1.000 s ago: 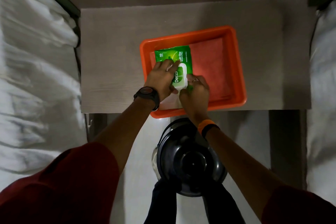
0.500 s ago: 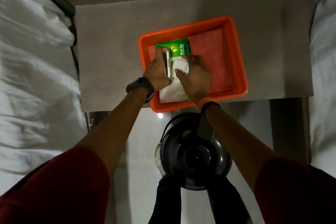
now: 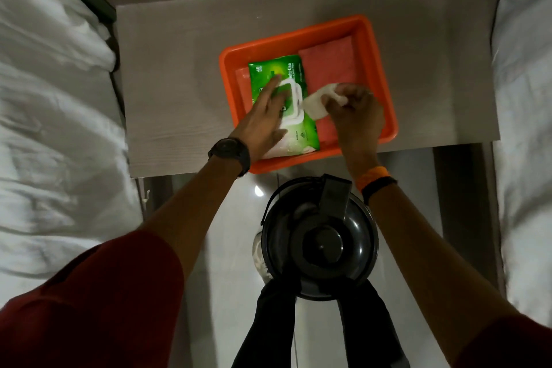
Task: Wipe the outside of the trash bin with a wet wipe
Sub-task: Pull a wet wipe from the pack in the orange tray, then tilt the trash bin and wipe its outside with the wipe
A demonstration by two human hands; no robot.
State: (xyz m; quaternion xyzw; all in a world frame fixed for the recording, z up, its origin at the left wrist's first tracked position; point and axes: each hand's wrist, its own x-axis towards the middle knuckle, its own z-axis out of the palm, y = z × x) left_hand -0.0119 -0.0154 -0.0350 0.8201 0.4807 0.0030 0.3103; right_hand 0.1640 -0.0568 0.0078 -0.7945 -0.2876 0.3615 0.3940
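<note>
Our left hand (image 3: 263,119) lies flat with the fingers spread, palm down on the green wipe pack (image 3: 282,104), pressing on its white flip lid; it grips nothing. The left forearm reaches forward from a dark red sleeve, and a black watch (image 3: 230,154) sits on the wrist.

Just beside it, our right hand (image 3: 357,116) is curled closed, with the fingertips pinching a white wet wipe (image 3: 321,101). The wipe stretches from the pack's opening toward the right hand, crumpled at the pinched end and flatter at the pack end. An orange band (image 3: 375,178) and a dark band circle the right wrist.

Both hands work inside the orange tray (image 3: 379,75), which rests on the grey bench (image 3: 167,84). A pink cloth (image 3: 328,60) lines the tray beyond the right hand.

The trash bin (image 3: 319,236) stands on the floor below and nearer than both hands, under the right wrist, apart from either hand. We see it from above: round, dark and glossy, with a domed lid, a central knob and a thin wire handle. White bedding (image 3: 50,98) lies well left of the left hand.
</note>
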